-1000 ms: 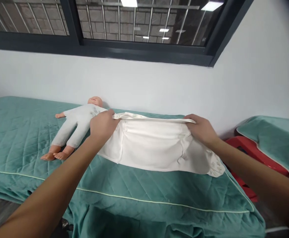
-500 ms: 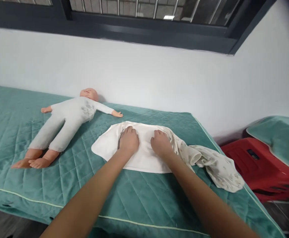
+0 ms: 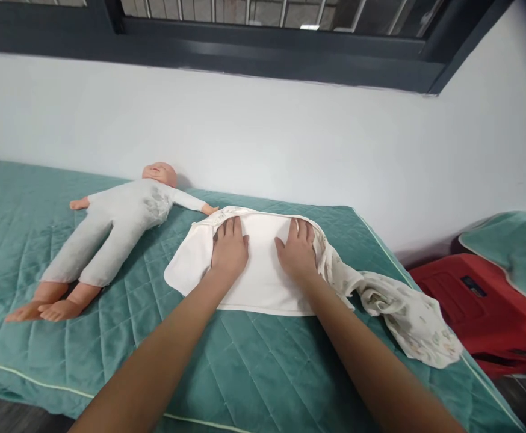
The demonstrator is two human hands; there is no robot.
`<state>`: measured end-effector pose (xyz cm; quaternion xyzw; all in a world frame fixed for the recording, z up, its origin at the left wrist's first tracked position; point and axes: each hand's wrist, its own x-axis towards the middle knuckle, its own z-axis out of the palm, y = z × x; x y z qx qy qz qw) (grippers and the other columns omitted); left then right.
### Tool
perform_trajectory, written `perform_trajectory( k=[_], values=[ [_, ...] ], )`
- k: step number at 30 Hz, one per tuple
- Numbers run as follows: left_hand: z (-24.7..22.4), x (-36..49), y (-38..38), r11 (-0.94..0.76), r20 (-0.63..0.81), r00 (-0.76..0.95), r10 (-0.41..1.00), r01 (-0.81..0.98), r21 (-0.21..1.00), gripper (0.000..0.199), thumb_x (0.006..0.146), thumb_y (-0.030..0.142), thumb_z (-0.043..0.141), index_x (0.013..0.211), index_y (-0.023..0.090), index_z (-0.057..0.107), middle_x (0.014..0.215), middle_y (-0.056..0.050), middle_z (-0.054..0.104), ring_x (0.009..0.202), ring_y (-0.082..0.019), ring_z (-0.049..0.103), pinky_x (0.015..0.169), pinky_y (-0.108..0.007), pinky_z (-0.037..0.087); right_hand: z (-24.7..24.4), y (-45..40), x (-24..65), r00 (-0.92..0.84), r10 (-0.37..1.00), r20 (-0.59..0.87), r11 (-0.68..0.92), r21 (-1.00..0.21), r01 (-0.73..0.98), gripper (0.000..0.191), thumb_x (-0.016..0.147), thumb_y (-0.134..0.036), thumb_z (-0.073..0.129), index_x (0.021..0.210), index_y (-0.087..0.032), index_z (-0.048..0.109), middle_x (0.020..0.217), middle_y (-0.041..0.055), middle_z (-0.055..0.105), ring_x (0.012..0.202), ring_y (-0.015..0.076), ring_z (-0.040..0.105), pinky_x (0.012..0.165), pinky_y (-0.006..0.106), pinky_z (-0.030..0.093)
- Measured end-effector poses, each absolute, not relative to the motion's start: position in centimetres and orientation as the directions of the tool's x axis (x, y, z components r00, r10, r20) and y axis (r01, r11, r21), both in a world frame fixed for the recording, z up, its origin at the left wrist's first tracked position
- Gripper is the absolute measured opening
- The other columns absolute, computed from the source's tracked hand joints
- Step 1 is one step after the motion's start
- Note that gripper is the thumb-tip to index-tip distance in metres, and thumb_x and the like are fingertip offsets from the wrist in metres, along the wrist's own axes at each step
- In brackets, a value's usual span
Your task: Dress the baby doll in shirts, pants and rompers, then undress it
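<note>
A white cloth garment (image 3: 263, 264) lies spread on the green quilted bed cover (image 3: 245, 367). Its patterned part (image 3: 407, 319) trails in a crumpled bunch to the right. My left hand (image 3: 230, 249) rests on the left part of the white cloth, fingers apart and pointing at its far edge. On the right part, beside the gathered patterned fabric, my right hand (image 3: 297, 249) lies with its fingers spread. Left of the cloth a baby doll (image 3: 123, 210) in light grey clothing lies on its back, one hand touching or very near the cloth's far left corner.
Behind the bed stands a white wall (image 3: 263, 138) below a dark window frame (image 3: 272, 54) with metal bars. To the right, beyond the bed's edge, a red plastic object (image 3: 479, 307) is partly covered by green fabric (image 3: 516, 252).
Both hands have uncurled, their fingers now extended toward the cloth's far edge. That edge has shifted away from me, toward the doll's hand and the wall. The view has shifted slightly.
</note>
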<state>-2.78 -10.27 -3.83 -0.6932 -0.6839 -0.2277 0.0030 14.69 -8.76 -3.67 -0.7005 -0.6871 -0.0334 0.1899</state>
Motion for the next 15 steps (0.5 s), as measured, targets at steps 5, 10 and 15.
perform_trajectory(
  k=[5,10,15],
  values=[
    [-3.8,-3.1,-7.4,-0.079,0.284,-0.009,0.959,0.952,0.297,0.057,0.099,0.028,0.025,0.151,0.009,0.032,0.155,-0.015,0.039,0.142,-0.033,0.035,0.118,-0.047,0.032,-4.1,-5.9,15.5,0.024,0.961,0.275,0.026,-0.174,0.984,0.070,0.095,-0.043,0.040,0.154,-0.008,0.026,0.161,0.0176,0.025,0.148,0.0387,0.016,0.118,0.051,0.022],
    [-4.4,-2.6,-5.2,-0.058,0.248,-0.016,0.969,0.955,0.291,0.057,0.099,0.029,0.023,0.150,0.008,0.035,0.153,-0.016,0.041,0.139,-0.035,0.037,0.115,-0.048,0.036,-4.5,-3.7,15.1,0.027,0.972,0.235,0.017,-0.183,0.983,0.070,0.097,-0.044,0.036,0.154,-0.004,0.026,0.161,0.0173,0.026,0.149,0.0371,0.015,0.119,0.048,0.021],
    [-5.2,-2.4,-4.5,-0.035,0.235,-0.034,0.971,0.959,0.280,0.057,0.099,0.027,0.022,0.150,0.005,0.035,0.154,-0.018,0.039,0.141,-0.034,0.035,0.116,-0.048,0.035,-5.3,-2.6,15.4,-0.011,0.982,0.190,0.052,-0.210,0.976,0.068,0.099,-0.042,0.032,0.151,0.001,0.029,0.158,0.0192,0.033,0.148,0.0356,0.018,0.120,0.046,0.020]
  ],
)
